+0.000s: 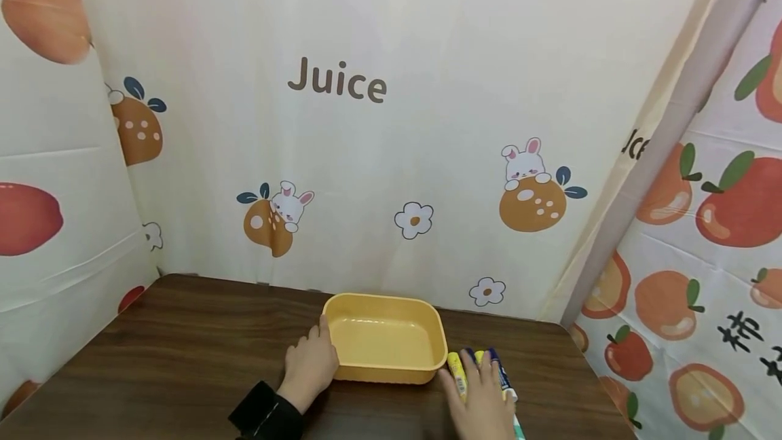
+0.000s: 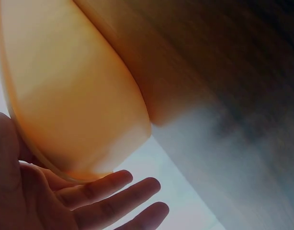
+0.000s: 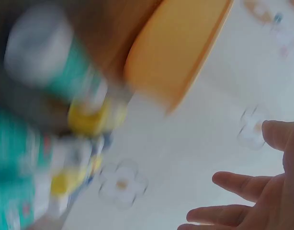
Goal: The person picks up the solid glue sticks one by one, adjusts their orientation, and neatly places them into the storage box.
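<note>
A yellow plastic basin (image 1: pixel 383 373) with rounded corners stands on the dark wooden table. My left hand (image 1: pixel 310 360) lies against its left side, fingertips up at the rim. In the left wrist view, the fingers of this left hand (image 2: pixel 104 201) stretch out fairly straight beside the basin wall (image 2: pixel 84 96). Several small sticks with yellow, blue and teal parts (image 1: pixel 457 372) lie to the right of the basin, partly hidden under my right hand (image 1: pixel 482 396). That right hand (image 3: pixel 262 191) has its fingers spread; in its wrist view the sticks (image 3: pixel 84 72) are blurred and apart from the fingers.
A white printed curtain (image 1: pixel 391 155) hangs right behind the table's back edge. Fruit-printed cloths (image 1: pixel 721 277) close off the right and left sides. Dark wood (image 1: pixel 153 352) spreads left of the basin.
</note>
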Demonstrator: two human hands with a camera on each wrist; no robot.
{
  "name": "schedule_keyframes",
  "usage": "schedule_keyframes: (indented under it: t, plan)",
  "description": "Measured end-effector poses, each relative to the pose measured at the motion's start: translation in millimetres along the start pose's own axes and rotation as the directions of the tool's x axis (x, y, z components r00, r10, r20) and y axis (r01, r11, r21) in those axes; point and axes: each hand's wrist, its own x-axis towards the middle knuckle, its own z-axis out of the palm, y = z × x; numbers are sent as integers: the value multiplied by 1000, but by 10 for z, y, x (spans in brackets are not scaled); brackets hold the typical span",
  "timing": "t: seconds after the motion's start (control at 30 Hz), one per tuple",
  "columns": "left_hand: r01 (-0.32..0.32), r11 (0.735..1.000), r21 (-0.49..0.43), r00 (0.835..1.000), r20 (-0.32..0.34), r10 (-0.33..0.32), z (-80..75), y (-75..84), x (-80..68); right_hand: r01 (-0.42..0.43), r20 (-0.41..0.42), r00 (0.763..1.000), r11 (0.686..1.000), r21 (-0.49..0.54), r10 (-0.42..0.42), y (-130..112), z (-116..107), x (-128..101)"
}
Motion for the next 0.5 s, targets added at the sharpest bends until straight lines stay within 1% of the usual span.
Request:
schedule_keyframes:
  t: [0.13, 0.23, 0.37, 0.5]
  plan:
    - [-15, 1000, -5, 1000, 7, 15, -3, 11, 19, -33, -5, 999, 999, -1, 33, 320, -218, 266]
    - [-22, 1000, -3, 1000, 10, 22, -10, 0, 24, -40, -24, 999, 999, -10, 40, 541, -305, 452]
    - [-25, 1000, 2, 1000, 8, 25, -6, -18, 30, -47, -24, 999, 999, -26, 47, 711, -279, 616]
    - [-22, 1000, -3, 999, 26, 22, 7, -26, 38, -61, 18, 998, 998, -33, 62, 792, -161, 699]
